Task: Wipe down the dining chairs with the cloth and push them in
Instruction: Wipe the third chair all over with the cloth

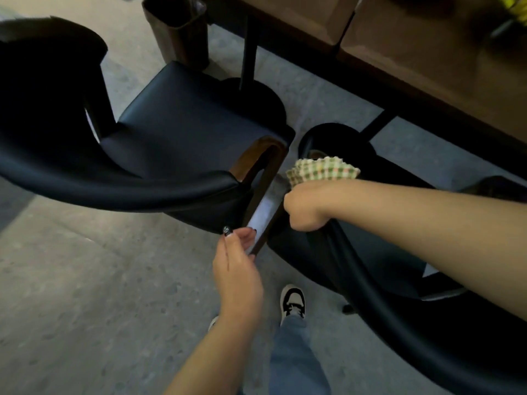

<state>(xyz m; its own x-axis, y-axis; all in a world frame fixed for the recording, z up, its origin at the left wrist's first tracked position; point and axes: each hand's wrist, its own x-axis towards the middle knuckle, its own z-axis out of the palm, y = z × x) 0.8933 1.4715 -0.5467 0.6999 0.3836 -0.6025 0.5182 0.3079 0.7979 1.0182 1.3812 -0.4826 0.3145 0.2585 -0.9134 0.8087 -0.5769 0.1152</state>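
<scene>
So the grey concrete floor (85,280) takes up most of the view, with a long wooden counter (427,67) running across the top right on dark metal legs. Two dark padded dining chairs sit side by side, both pulled out from it. The left chair (176,129) shows its whole seat and the curved backrest wrapping round, with a brown wooden arm end at the near right corner. The right chair (379,283) is mostly just the curved back rail sweeping down toward the bottom right, its seat largely hidden. A brown bin (179,32) stands on the floor up top, left of a counter leg.

Right hand (306,205) sits on top of the right chair's back rail, its fingers curled over the rail and clamped on the checked green and white cloth (323,169), which fans out just past the knuckles. Left hand (238,269) reaches into the gap between the two chairs, its fingers loosely together and touching the wooden leg there, dark polished nails showing.

Down low there's a black and white sneaker (293,300) and a blue jeans leg.
</scene>
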